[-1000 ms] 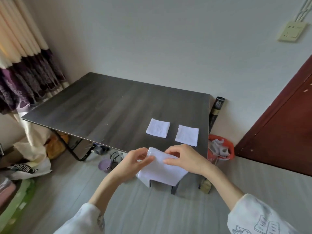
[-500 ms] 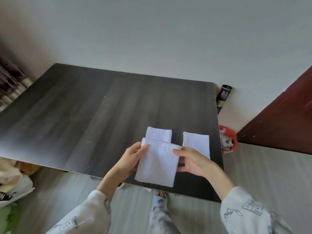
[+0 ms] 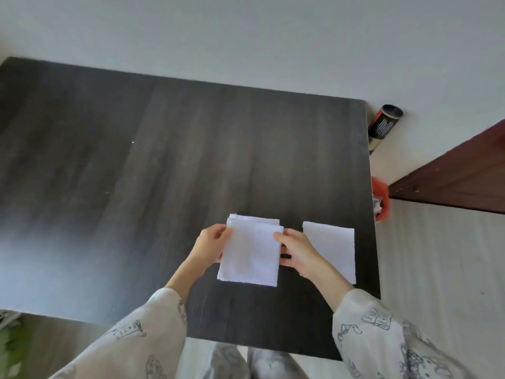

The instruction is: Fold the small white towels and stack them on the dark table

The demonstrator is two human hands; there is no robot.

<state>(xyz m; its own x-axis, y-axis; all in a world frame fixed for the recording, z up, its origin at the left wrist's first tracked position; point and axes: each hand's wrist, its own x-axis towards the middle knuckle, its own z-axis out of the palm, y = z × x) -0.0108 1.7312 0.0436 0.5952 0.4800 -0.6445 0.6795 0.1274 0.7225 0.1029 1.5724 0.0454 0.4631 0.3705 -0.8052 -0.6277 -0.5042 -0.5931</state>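
Held towel [image 3: 250,255] now over one of two folded towels, both hands.

towels [image 3: 250,255]: white terry cloth, soft matt | table [image 3: 164,160]: dark wood-grain, faint sheen | sleeves [image 3: 382,337]: printed cloth

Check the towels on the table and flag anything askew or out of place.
Only a small thing: the held towel, gripped by the left hand and right hand, is not squared over the folded towel beneath, whose far edge peeks out. The second folded towel lies flat, apart. Nothing looks damaged.
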